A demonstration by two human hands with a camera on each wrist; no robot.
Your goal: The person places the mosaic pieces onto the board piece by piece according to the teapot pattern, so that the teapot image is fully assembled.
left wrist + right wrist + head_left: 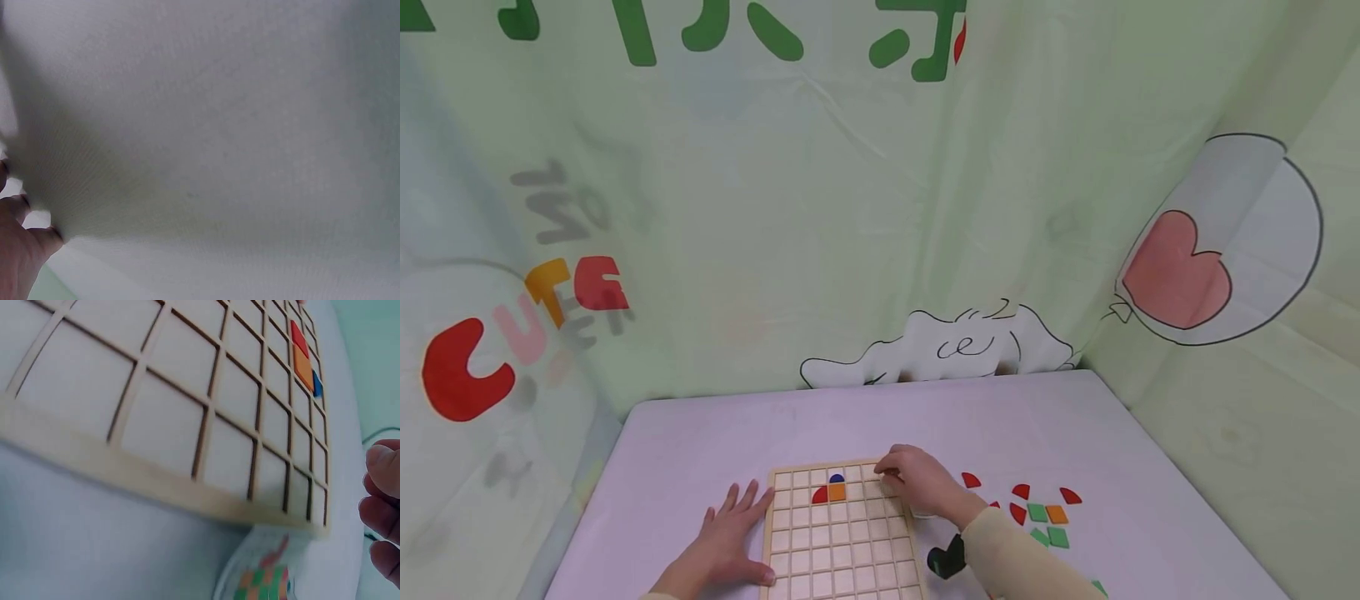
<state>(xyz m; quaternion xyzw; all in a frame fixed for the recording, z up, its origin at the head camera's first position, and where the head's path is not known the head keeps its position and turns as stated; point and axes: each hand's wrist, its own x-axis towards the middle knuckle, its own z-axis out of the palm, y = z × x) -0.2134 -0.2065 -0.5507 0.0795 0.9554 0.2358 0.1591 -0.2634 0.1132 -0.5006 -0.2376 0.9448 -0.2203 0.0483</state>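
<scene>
A wooden grid board (pixel 842 533) lies on the table. In its upper cells sit an orange square (pixel 837 492), a red quarter-circle (pixel 821 495) and a dark blue rounded piece (pixel 837 478). My left hand (pixel 730 533) lies with spread fingers along the board's left edge; in the left wrist view, part of this hand (pixel 25 244) shows at the lower left. My right hand (pixel 921 481) is over the board's upper right corner, fingers bent. In the right wrist view its bent fingers (pixel 384 515) show at the right edge; whether they hold a small piece is hidden.
Right of the board lie several red quarter-circles (pixel 1021 491), green pieces (pixel 1057 537) and an orange square (pixel 1057 514). A black heart-shaped item (pixel 946 560) sits by the right sleeve. Beside the board is a pale item with a coloured checkered pattern (pixel 262 581). Printed curtains (pixel 850 208) stand behind.
</scene>
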